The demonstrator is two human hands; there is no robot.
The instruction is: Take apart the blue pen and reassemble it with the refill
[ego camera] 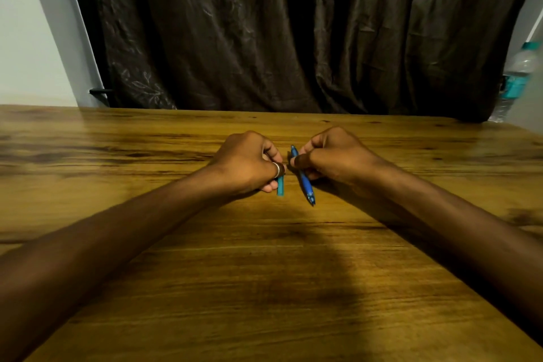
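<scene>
Over the grained wooden table (264, 273), the curled left hand (249, 161) pinches a short teal plastic tube (281, 185); the right hand (332, 156) grips a slim, glossy blue pen barrel (304, 179).

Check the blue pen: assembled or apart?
Apart. The left hand holds a short teal piece; the right hand holds the separate blue barrel. Refill: cannot tell.

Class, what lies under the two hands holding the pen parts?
Bare wooden table lies under the left hand and right hand. Anything beneath the palms is hidden.
</scene>
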